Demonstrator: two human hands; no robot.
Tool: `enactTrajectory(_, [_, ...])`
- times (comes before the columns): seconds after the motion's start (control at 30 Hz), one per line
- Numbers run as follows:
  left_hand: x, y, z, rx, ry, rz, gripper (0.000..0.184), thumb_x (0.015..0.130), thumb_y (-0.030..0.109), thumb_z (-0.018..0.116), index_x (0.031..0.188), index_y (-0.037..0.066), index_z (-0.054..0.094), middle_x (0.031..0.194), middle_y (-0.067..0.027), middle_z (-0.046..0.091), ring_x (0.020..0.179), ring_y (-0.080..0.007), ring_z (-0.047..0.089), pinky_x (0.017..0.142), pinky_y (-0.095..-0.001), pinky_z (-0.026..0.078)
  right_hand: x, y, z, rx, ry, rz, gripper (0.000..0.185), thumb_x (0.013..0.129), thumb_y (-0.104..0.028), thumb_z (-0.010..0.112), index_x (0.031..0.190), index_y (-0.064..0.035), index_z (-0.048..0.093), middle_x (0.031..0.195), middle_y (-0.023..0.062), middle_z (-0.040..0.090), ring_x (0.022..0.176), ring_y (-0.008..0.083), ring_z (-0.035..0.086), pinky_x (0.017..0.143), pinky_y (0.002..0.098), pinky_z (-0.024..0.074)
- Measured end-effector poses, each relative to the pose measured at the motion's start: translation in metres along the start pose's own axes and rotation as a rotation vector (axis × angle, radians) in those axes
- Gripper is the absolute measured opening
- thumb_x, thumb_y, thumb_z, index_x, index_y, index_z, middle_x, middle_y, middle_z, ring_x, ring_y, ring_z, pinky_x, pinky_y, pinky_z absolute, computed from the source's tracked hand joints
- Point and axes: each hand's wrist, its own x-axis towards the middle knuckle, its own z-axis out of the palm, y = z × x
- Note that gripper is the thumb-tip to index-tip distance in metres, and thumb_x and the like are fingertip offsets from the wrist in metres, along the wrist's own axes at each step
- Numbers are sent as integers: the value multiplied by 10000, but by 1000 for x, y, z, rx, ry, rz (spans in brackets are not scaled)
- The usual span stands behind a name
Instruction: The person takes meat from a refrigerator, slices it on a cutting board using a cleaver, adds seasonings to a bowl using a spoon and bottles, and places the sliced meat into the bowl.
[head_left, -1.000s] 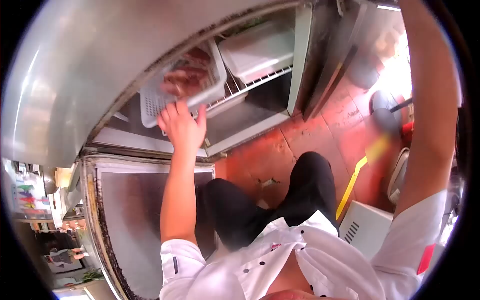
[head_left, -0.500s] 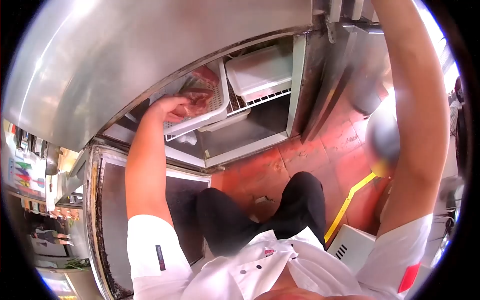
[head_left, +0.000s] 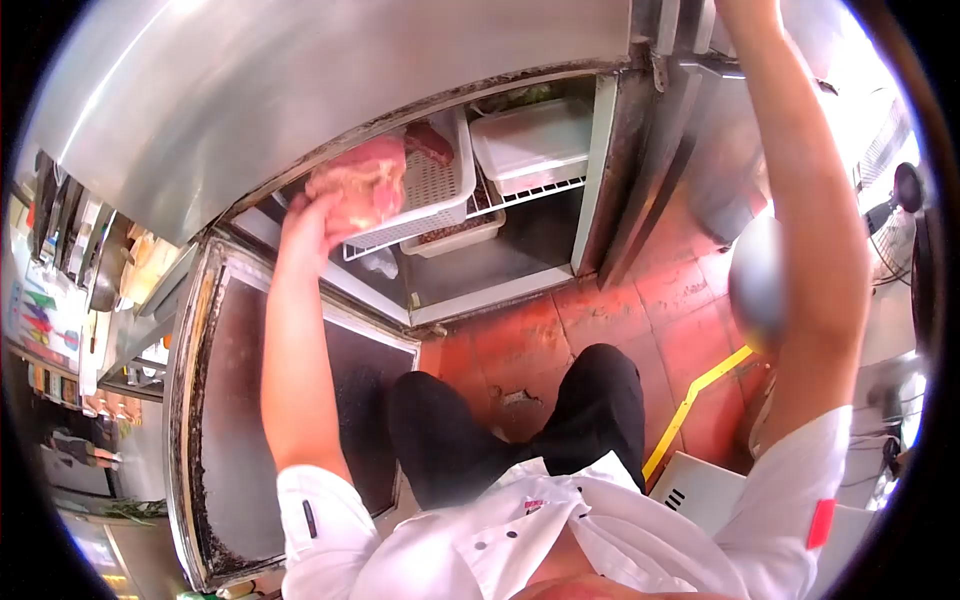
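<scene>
Meat slab (head_left: pixel 362 183) is up higher than before, left hand (head_left: pixel 314 222) clamping its edge; basket (head_left: pixel 465 168) just beyond those fingers, smaller piece (head_left: pixel 431 143) farther off. Right hand's outta frame, can't tell.

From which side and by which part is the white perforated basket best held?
Grip the basket probably by its near right corner, from the open front: that raised rim is bare, while left hand and meat hide the left end.
</scene>
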Motion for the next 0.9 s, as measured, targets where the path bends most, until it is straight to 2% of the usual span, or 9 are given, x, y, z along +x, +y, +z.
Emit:
enactTrajectory(0.13, [-114,-46,-8,-346,-35,51,406,912,38,689,1296,59,560,1184,-87,669,1087,-206,674,913,-379,587,-133,-92,-33,34,-240,98,271,868,-102,739,1114,-41,642,1050,144,694,984,300,677,883,398,541])
enactTrajectory(0.17, [-127,-77,-17,-409,-55,29,402,910,29,686,1292,55,566,1210,-78,662,1139,-205,655,963,-380,569,-160,-104,-30,163,-490,-124,133,934,-100,664,1035,-17,691,887,105,702,908,239,674,862,344,535])
enactTrajectory(0.2, [-141,-107,-20,-482,-86,-44,415,908,17,674,1308,47,566,1238,-81,655,1153,-219,651,997,-387,551,-200,-123,-19,311,-756,134,153,893,-57,679,1040,-71,721,954,141,707,925,311,700,823,393,567])
enactTrajectory(0.33, [-186,-219,-14,-642,-117,-353,569,909,-1,584,1465,36,469,1390,-139,588,1281,-322,590,1092,-490,505,-300,-129,79,393,-1153,121,309,987,-349,639,1109,-79,725,1005,175,740,988,363,705,867,473,560])
enactTrajectory(0.4, [-204,-246,-4,-685,-112,-449,562,922,-4,588,1469,44,469,1405,-145,575,1296,-327,578,1103,-498,494,-314,-133,120,102,-1569,172,587,1035,-585,445,1134,-74,718,1062,191,734,1036,383,693,890,515,544])
enactTrajectory(0.53, [-217,-301,-8,-873,-94,-535,536,931,-31,650,1437,67,505,1390,-106,582,1287,-282,577,1089,-456,504,-286,-180,132,-55,-1928,19,771,1033,-698,274,1171,-77,709,1156,206,710,1105,404,665,956,509,520])
enactTrajectory(0.7, [-228,-276,-10,-750,-27,-470,461,948,-4,667,1376,86,522,1339,-80,588,1261,-243,578,1081,-432,497,-283,-143,159,-52,-1750,205,674,1049,-654,323,1215,-110,686,1223,179,702,1142,376,659,996,500,510])
enactTrajectory(0.73, [-228,-273,-7,-752,-17,-403,454,949,9,680,1366,99,522,1324,-68,588,1250,-228,578,1071,-415,496,-308,-112,180,-66,-1611,109,539,1004,-584,516,1217,-114,673,1100,174,730,1012,386,700,896,480,555])
enactTrajectory(0.9, [-224,-260,9,-772,-40,-253,470,948,34,710,1366,131,518,1296,-42,589,1236,-199,574,1050,-370,488,-349,-42,249,-301,-1867,302,606,834,-486,736,1264,-69,649,1078,220,722,1028,366,702,912,463,546])
